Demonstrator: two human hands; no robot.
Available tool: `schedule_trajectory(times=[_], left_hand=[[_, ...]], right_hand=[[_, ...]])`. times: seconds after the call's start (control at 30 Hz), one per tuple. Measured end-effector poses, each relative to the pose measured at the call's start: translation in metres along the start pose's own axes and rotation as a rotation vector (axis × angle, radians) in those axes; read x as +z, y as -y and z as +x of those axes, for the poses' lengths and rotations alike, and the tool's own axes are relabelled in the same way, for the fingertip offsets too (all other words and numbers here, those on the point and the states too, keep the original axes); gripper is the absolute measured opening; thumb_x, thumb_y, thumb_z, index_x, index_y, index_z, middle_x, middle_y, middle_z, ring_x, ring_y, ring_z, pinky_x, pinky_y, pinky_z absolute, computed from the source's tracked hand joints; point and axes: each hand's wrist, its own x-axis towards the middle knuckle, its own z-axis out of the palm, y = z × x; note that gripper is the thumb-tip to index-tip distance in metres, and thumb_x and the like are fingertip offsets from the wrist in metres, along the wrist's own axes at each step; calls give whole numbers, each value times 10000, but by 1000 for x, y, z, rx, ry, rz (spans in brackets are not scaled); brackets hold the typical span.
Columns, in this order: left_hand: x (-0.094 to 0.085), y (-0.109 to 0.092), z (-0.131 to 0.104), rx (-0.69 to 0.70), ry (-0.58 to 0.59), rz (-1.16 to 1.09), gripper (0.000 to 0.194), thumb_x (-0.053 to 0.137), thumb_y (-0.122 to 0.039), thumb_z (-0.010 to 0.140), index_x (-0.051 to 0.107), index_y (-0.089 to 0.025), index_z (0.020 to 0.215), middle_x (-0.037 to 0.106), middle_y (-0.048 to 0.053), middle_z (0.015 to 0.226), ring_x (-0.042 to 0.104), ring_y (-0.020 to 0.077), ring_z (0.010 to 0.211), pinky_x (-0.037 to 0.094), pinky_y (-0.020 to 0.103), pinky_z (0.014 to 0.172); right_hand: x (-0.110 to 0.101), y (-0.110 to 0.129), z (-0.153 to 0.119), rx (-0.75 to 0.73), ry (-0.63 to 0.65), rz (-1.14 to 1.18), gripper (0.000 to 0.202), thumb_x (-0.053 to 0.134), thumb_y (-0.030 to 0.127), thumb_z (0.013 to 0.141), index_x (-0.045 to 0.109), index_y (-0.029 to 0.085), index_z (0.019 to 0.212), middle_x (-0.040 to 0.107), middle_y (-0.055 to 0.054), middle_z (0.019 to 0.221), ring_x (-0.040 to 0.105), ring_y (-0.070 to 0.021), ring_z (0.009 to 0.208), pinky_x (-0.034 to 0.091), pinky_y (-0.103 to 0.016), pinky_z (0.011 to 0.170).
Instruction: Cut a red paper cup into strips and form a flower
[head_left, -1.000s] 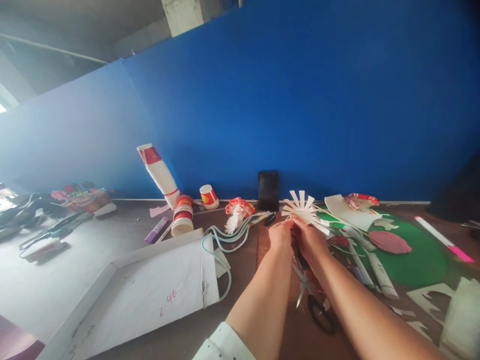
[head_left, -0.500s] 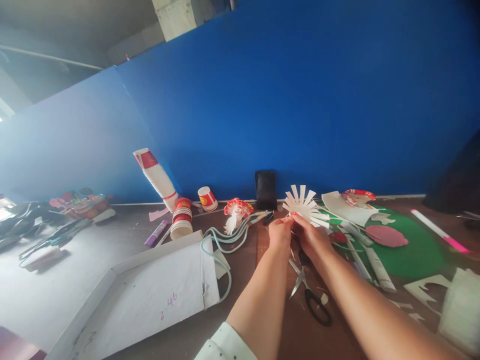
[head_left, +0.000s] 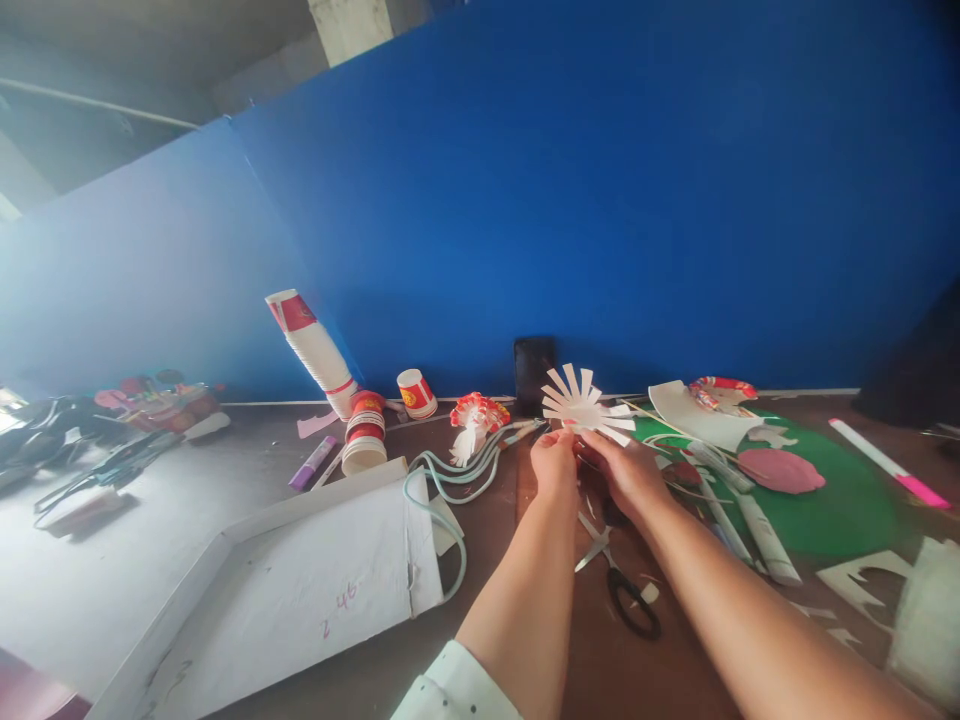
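Note:
A white paper cup cut into strips (head_left: 585,404) is held up with its strips fanned out like petals. My left hand (head_left: 556,462) pinches its lower edge from the left. On the right, my right hand (head_left: 621,468) has its fingers closed at the same lower edge. The fingers hide the cup's base. Below my hands, scissors with black handles (head_left: 631,602) lie on the brown table, blades apart. To the left lies a red and white fringed paper flower (head_left: 478,420) beside a pale green cable (head_left: 442,470).
A leaning stack of paper cups (head_left: 321,360) and a single cup (head_left: 417,394) stand at the back. A white box lid (head_left: 300,590) covers the left front. Right are a green sheet (head_left: 847,510), pink paper piece (head_left: 781,470), and pink-white marker (head_left: 889,462).
The fanned cup has shifted a little left and turned slightly in my fingers. Both hands stay closed at its lower edge. The camera view has moved slightly.

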Motion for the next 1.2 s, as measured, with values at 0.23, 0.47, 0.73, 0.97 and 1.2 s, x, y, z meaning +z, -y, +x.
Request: schedule_trajectory(times=[0.23, 0.47, 0.73, 0.97, 1.2], left_hand=[[0, 3, 0, 63, 107, -135, 176, 709, -254, 667, 576, -139, 683, 544, -17, 566, 495, 70, 490, 389, 196, 521], [-3, 3, 0, 71, 255, -135, 294, 771, -354, 574, 582, -138, 640, 550, -4, 556, 480, 69, 479, 398, 201, 516], [-2, 0, 0, 77, 182, -57, 263, 762, -337, 598, 594, -137, 631, 561, 2, 570, 510, 83, 510, 429, 213, 563], [-3, 1, 2, 167, 70, 112, 146, 705, -243, 674, 599, -143, 691, 599, 21, 610, 552, 108, 559, 443, 222, 575], [-4, 1, 2, 233, -18, 224, 152, 712, -257, 684, 612, -152, 729, 621, 24, 639, 582, 130, 604, 449, 227, 591]], right_hand=[[-8, -6, 8, 131, 3, 58, 230, 846, 331, 528, 715, 223, 684, 704, 3, 652, 641, -166, 583, 525, -275, 539], [-10, -2, 9, 129, 38, 70, 273, 855, 367, 501, 715, 223, 684, 690, 7, 648, 632, -161, 574, 522, -276, 534], [-7, 0, 4, 62, -4, -19, 285, 820, 440, 550, 691, 230, 694, 684, 14, 627, 625, -172, 567, 515, -300, 562], [-11, 2, 3, 18, -85, -183, 278, 823, 418, 552, 710, 206, 691, 635, 31, 519, 534, -126, 458, 419, -242, 450], [-10, -5, 5, -8, -16, -198, 346, 798, 503, 553, 708, 228, 741, 696, -4, 628, 623, -192, 559, 493, -308, 538]])
